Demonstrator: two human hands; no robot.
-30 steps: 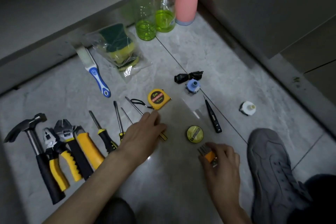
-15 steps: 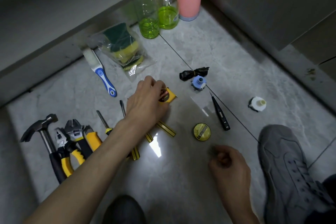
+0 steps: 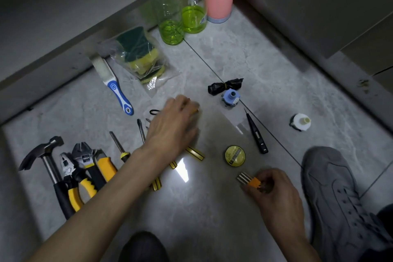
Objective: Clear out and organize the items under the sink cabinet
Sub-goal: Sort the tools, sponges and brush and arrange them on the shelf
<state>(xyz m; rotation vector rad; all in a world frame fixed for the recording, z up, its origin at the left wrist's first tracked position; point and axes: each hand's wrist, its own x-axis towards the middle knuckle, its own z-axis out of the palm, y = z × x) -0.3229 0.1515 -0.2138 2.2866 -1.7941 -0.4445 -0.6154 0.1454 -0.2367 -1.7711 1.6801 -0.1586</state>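
The left hand (image 3: 174,125) is laid palm-down over the tape measure (image 3: 196,110), of which only a yellow edge is seen; whether the fingers are closed on it cannot be told. A small orange-collared bit set (image 3: 249,180) is pinched in the curled fingers of the right hand (image 3: 274,193), just above the floor (image 3: 255,53). Screwdrivers (image 3: 119,147) lie partly beneath the left forearm, beside the hammer (image 3: 45,155) and pliers (image 3: 74,176). A round yellow tin (image 3: 235,155) rests between both hands.
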